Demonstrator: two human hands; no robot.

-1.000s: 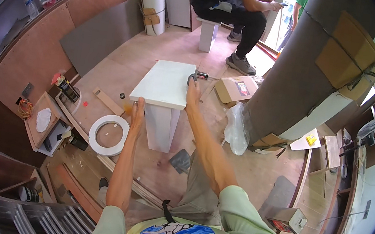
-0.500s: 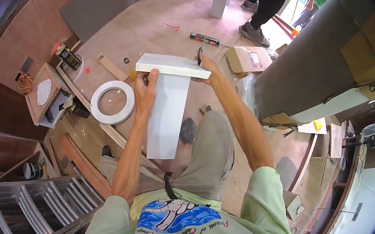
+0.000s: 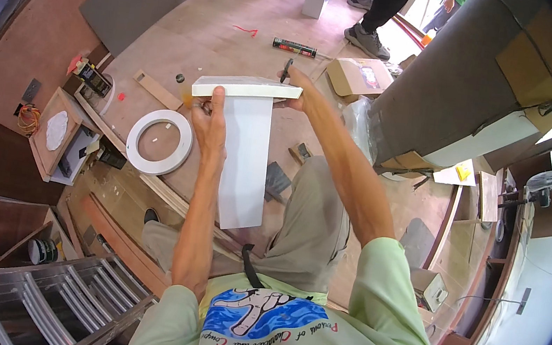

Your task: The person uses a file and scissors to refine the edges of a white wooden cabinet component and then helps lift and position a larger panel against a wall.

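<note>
Head view: left fingers (image 3: 218, 102) grip white stool (image 3: 245, 161) by left edge, right fingers (image 3: 298, 78) a dark tool (image 3: 286, 71).

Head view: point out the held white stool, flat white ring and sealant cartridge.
White stool (image 3: 245, 161), head view: side panel of its leg.
Flat white ring (image 3: 151, 167), head view: lower band.
Sealant cartridge (image 3: 294, 47), head view: mid-barrel.

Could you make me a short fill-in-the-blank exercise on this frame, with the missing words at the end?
1. The left hand grips the stool-like piece, which is ____ in colour.
2. The right hand holds a dark tool near the piece's ____ end.
3. On the floor, the flat white thing is shaped like a ____.
4. The shirt is pale ____.

Missing words: white; right; ring; green.
</note>
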